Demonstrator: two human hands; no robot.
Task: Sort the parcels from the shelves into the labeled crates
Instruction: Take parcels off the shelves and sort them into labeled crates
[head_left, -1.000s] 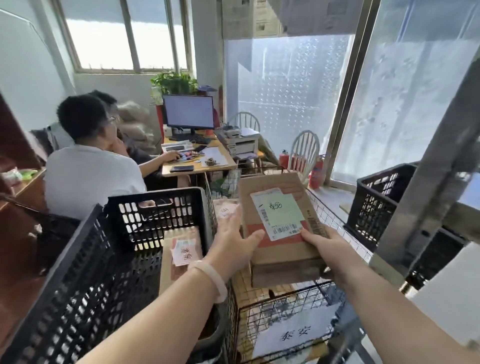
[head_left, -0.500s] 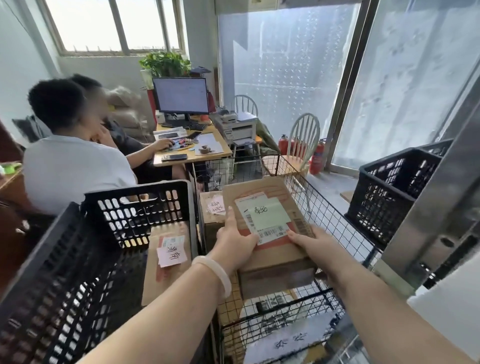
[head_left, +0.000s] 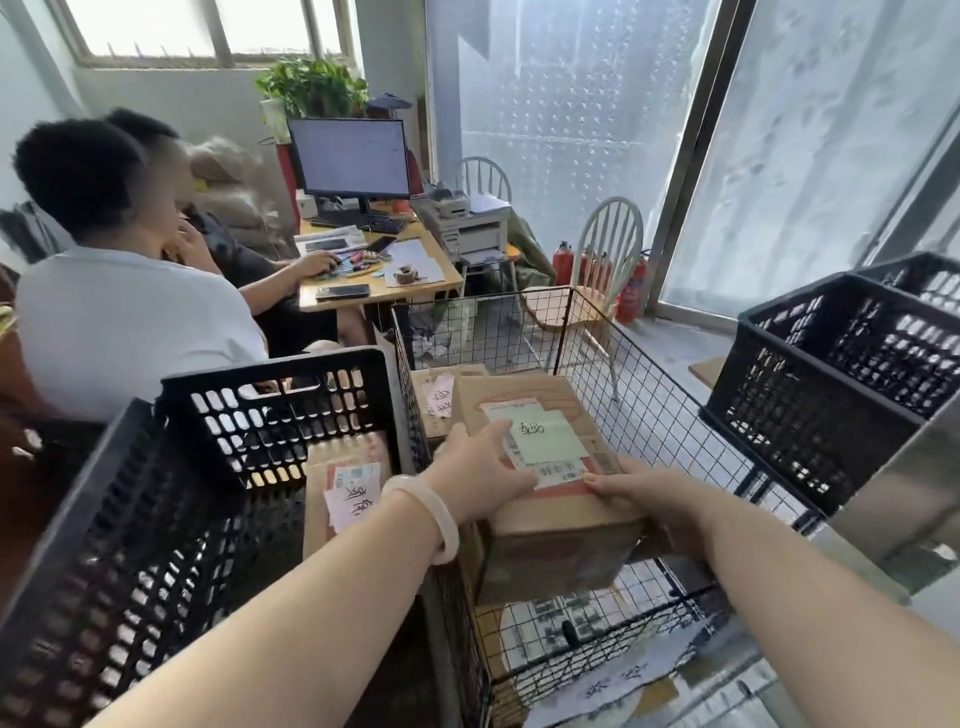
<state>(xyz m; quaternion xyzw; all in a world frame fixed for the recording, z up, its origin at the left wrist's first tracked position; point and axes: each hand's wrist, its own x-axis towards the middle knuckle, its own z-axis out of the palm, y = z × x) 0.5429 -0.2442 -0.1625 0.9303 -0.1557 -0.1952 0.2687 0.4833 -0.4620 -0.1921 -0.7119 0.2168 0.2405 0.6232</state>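
A brown cardboard parcel with a green handwritten note and a barcode label sits low inside the black wire crate. My left hand presses on its top left edge, and my right hand grips its near right corner. A paper label hangs on the wire crate's front. Behind the held parcel, inside the same crate, lies a second parcel with a pink note. In the black plastic crate on the left rests another parcel with a handwritten slip.
Two more black plastic crates stand at the right, beside a grey metal shelf post. Two people sit at a desk with a monitor just beyond the crates. White chairs and red fire extinguishers stand by the frosted window.
Both hands have lowered the parcel from above the wire crate's rim down into the crate. The view has tilted down with it.
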